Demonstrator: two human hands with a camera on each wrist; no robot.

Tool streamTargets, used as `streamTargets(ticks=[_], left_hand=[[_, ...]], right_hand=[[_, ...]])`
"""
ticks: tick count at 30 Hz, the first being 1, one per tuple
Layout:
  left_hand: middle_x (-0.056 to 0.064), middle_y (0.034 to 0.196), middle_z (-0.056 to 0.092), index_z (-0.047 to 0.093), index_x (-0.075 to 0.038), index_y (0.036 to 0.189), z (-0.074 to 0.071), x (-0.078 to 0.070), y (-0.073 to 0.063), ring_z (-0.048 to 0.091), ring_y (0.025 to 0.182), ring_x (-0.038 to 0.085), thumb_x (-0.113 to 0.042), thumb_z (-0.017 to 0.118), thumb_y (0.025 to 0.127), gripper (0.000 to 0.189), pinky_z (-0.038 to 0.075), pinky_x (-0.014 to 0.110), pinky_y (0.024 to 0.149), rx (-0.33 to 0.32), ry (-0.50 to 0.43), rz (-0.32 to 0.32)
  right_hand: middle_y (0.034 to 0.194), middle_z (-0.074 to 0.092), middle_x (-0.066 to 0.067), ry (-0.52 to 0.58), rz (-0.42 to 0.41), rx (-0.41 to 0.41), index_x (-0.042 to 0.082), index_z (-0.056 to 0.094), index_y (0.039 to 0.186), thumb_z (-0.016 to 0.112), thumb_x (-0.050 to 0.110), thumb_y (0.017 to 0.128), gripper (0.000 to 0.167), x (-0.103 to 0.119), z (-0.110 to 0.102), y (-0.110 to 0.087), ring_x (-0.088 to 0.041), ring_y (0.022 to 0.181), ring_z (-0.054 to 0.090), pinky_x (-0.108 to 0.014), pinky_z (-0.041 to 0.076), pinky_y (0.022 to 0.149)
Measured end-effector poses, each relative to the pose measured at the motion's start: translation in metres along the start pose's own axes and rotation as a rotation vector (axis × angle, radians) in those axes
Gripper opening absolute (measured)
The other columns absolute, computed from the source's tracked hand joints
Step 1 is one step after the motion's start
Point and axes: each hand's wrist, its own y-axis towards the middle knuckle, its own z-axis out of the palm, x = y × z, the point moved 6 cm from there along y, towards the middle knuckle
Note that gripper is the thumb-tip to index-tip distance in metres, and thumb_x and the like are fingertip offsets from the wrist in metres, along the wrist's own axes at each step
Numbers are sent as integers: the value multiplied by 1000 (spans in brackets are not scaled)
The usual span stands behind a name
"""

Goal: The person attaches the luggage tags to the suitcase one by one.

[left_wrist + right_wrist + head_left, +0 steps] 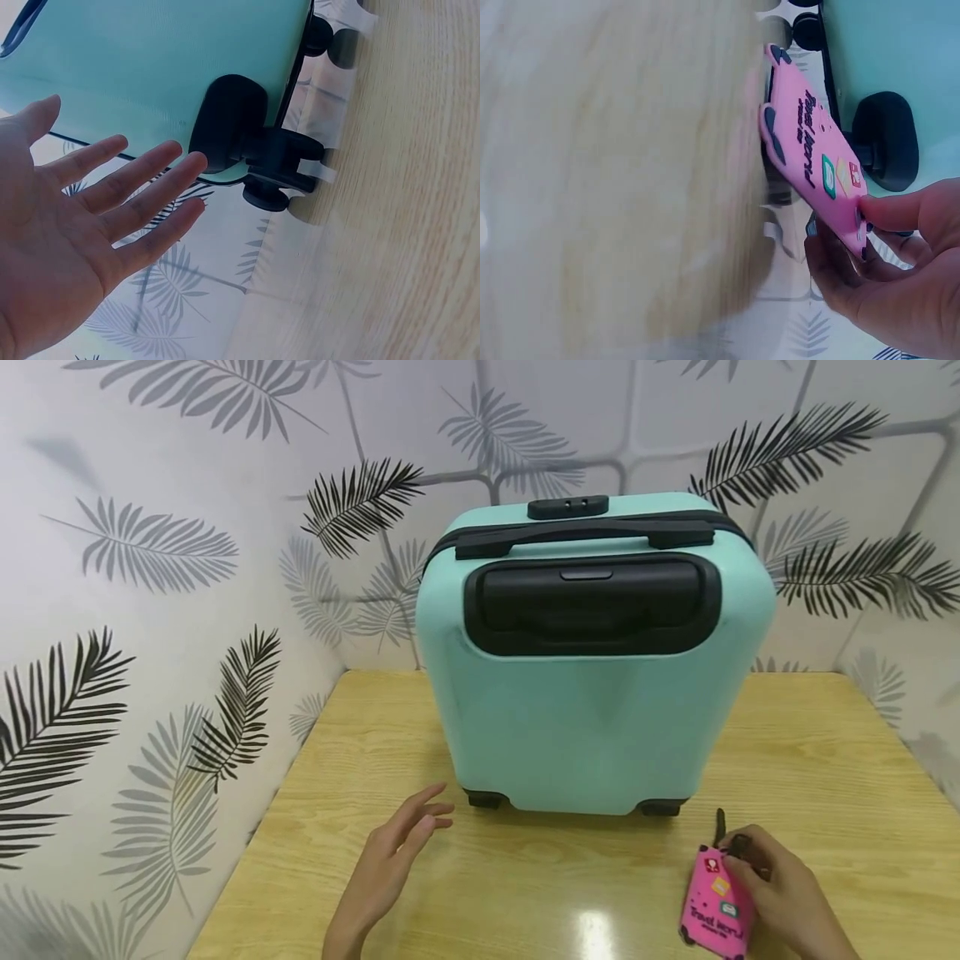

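A mint-green suitcase [577, 727] stands upright on the table, its black carry handle [585, 533] and recessed pull handle [592, 602] facing me. My right hand [780, 893] pinches a pink luggage tag [716, 902] near its strap end, thumb on the printed face and fingers behind. The tag [817, 150] shows "Travel World" lettering and small coloured patches; its dark strap [721, 827] sticks up past the fingers. Left of the suitcase's lower corner, my left hand [390, 852] holds nothing, its fingers spread apart in the left wrist view, close to a black wheel [277, 165].
The wood-grain table [360, 735] extends to both sides of the suitcase. Behind and to the left rise walls [225, 468] with a feather-leaf pattern. A black combination lock [567, 507] sits on the suitcase's top edge.
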Motion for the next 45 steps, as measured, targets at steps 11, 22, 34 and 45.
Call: streamTargets(ticks=[11, 22, 34, 45], left_hand=[[0, 136, 68, 49, -34, 152, 7, -3, 3, 68, 119, 16, -27, 46, 113, 40, 46, 60, 107, 29, -20, 19], [-5, 134, 69, 50, -28, 154, 11, -6, 5, 68, 119, 15, -28, 46, 113, 41, 49, 47, 105, 44, -12, 18], [-7, 132, 69, 53, -26, 152, 11, -14, 10, 67, 122, 16, -26, 48, 113, 40, 50, 40, 106, 56, -1, 64], [-10, 132, 69, 54, -24, 151, 12, -34, 16, 67, 122, 20, -19, 49, 112, 40, 49, 45, 107, 62, 30, 151]], right_hand=[[115, 70, -13, 104, 73, -64, 2, 63, 123, 62, 8, 104, 20, -2, -10, -7, -1, 95, 62, -16, 51, 77], [104, 71, 11, 268, -111, -255, 0, 65, 116, 64, 6, 103, 15, 13, -26, -21, 5, 95, 65, -12, 51, 79], [105, 72, 7, 581, -204, -306, -11, 61, 113, 64, -9, 98, 16, 31, -36, -27, -1, 99, 69, -15, 55, 82], [106, 73, -2, 716, -321, -371, -15, 59, 111, 61, -17, 95, 16, 57, -57, -30, -6, 96, 72, -15, 55, 82]])
